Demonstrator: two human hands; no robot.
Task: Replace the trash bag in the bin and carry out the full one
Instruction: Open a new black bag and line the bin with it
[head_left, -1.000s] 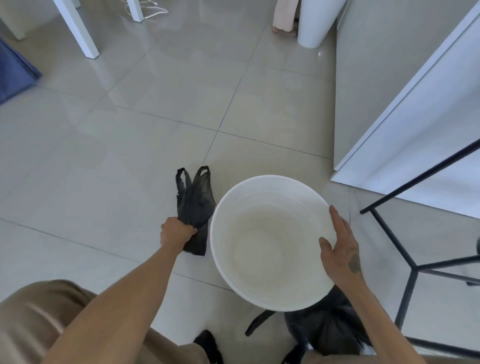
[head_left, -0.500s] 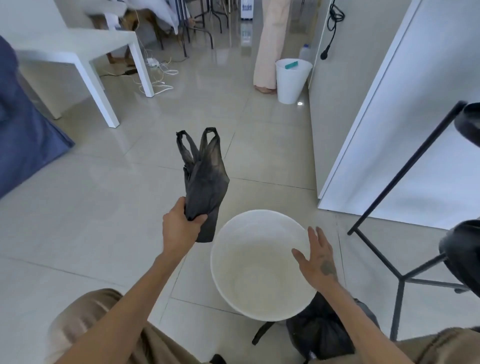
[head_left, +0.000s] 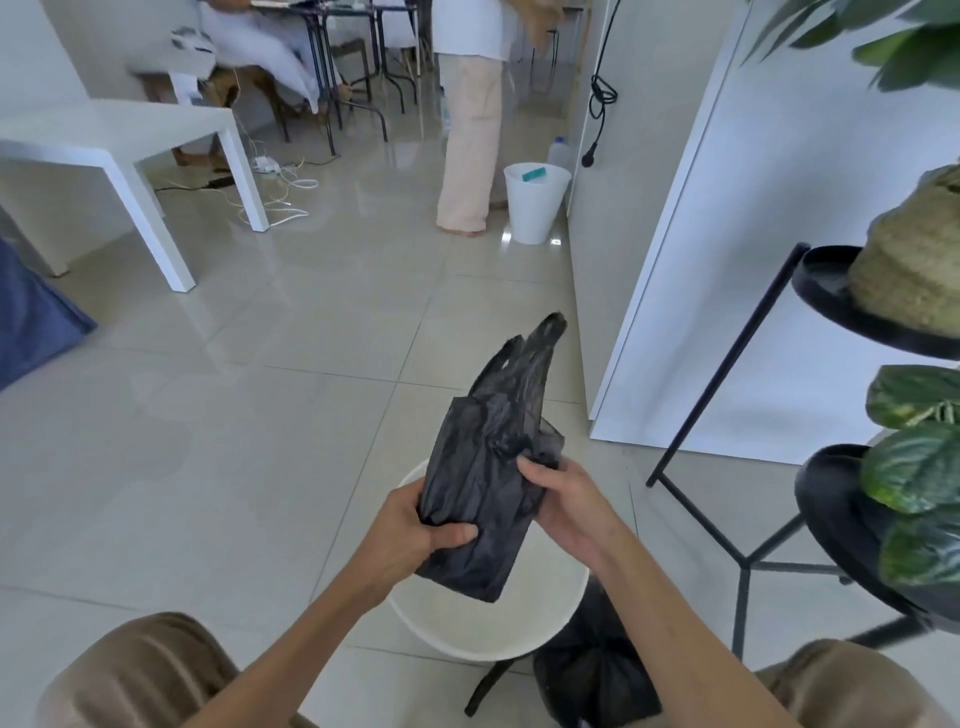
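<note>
A flat, folded black trash bag (head_left: 488, 467) with two handle loops pointing up is held above the white bin (head_left: 498, 631). My left hand (head_left: 410, 530) grips its lower left edge. My right hand (head_left: 563, 499) pinches its right side at mid height. The white bin stands empty on the tile floor, mostly hidden behind the bag and my hands. A full black trash bag (head_left: 592, 670), tied at the top, sits on the floor against the bin's near right side, under my right forearm.
A black metal plant stand (head_left: 748, 551) with leafy pots stands close on the right. A white wall panel (head_left: 779, 260) rises behind it. Farther off are a white table (head_left: 130, 135), floor cables, a second white bin (head_left: 535, 202) and a standing person's legs (head_left: 467, 145).
My left hand lifted the folded bag off the floor and carried it over the bin. My right hand left the bin rim and took hold of the bag. The view tilted up.
</note>
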